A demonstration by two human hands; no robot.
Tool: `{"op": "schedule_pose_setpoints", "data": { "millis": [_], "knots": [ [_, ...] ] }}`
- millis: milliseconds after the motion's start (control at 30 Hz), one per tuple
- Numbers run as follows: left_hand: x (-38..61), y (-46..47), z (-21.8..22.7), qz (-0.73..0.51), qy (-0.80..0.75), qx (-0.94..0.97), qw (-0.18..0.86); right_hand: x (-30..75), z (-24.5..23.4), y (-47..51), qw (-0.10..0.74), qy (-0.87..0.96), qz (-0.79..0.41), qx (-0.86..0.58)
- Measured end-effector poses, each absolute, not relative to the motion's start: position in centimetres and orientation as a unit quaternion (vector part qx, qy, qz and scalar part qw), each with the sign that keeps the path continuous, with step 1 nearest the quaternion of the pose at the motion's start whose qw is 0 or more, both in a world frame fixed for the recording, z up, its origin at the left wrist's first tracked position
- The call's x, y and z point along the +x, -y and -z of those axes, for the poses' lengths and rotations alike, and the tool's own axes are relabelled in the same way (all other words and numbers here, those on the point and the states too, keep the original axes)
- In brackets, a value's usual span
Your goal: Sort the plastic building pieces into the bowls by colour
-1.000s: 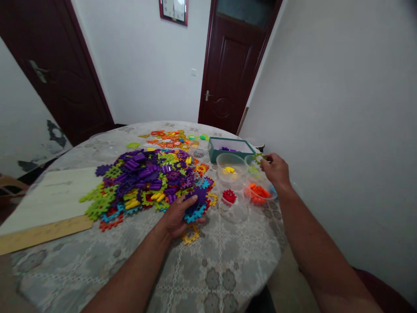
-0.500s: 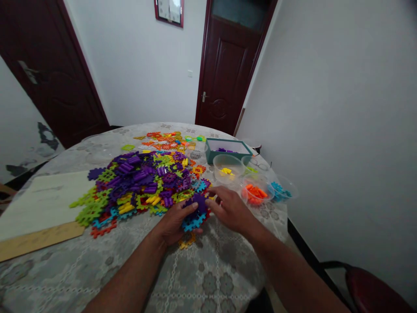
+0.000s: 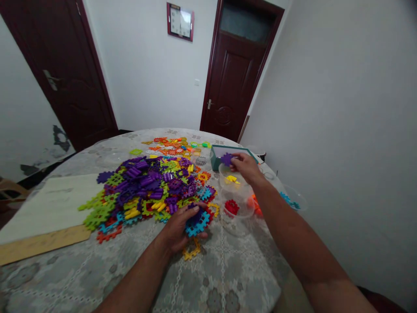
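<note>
My left hand [image 3: 176,229] is closed around a few toy gear pieces [image 3: 197,228], a light blue one in front with dark purple and red ones beside it. Out to the right, my right hand [image 3: 246,168] pinches a single purple toy gear piece [image 3: 227,159] at the opening of a green-edged box [image 3: 215,162]. Beneath that hand is a clear bowl of yellow pieces [image 3: 231,178]. A yellow gear frame [image 3: 191,251] lies on the table just below my left hand. The big mixed pile of gear pieces [image 3: 143,182] is left of both hands.
Other clear bowls hold a red gear [image 3: 231,207], orange pieces [image 3: 256,205] and blue pieces [image 3: 289,201]; my right forearm partly covers them. A pale sheet [image 3: 42,204] with a tan strip [image 3: 45,243] lies at left. Flat orange pieces [image 3: 167,147] are spread at the back.
My right hand has moved from beside my left hand to the box, carrying a purple gear piece. My left hand still grips its pieces. The view has shifted slightly.
</note>
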State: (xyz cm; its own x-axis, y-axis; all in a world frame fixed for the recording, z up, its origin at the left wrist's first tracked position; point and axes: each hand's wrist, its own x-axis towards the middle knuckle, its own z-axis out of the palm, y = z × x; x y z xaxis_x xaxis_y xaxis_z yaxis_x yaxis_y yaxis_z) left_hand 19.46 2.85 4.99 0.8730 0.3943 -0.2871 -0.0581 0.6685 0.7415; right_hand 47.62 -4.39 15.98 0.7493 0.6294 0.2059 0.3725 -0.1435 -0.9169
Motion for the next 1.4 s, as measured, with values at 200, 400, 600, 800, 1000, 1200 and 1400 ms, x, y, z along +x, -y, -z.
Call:
{"op": "schedule_pose_setpoints", "data": {
  "millis": [200, 400, 600, 800, 1000, 1200, 1400],
  "knots": [
    [19.4, -2.8, -5.2, -0.142, -0.216, 0.386, 0.886, 51.1, -15.6, 3.3, 0.569, 0.302, -0.064, -0.762],
    [19.5, -2.6, -5.7, -0.158, -0.201, 0.374, 0.891, 44.0, -13.5, 8.0, 0.479, 0.424, -0.117, -0.76],
    [19.5, -2.5, -5.8, -0.157, -0.167, 0.387, 0.893, 35.3, -12.2, 11.2, 0.348, 0.582, -0.094, -0.729],
    [19.5, -2.7, -5.4, -0.156, -0.149, 0.389, 0.896, 33.7, -11.0, 11.2, 0.339, 0.609, -0.069, -0.714],
    [19.5, -2.6, -5.5, -0.145, -0.143, 0.392, 0.897, 33.4, -11.3, 11.5, 0.371, 0.578, -0.105, -0.719],
    [19.5, -2.7, -5.3, -0.138, -0.15, 0.39, 0.898, 33.1, -11.3, 11.6, 0.409, 0.535, -0.111, -0.731],
    [19.6, -2.8, -5.2, -0.145, -0.155, 0.385, 0.898, 36.0, -11.9, 13.3, 0.432, 0.462, -0.06, -0.772]
  ]
}}
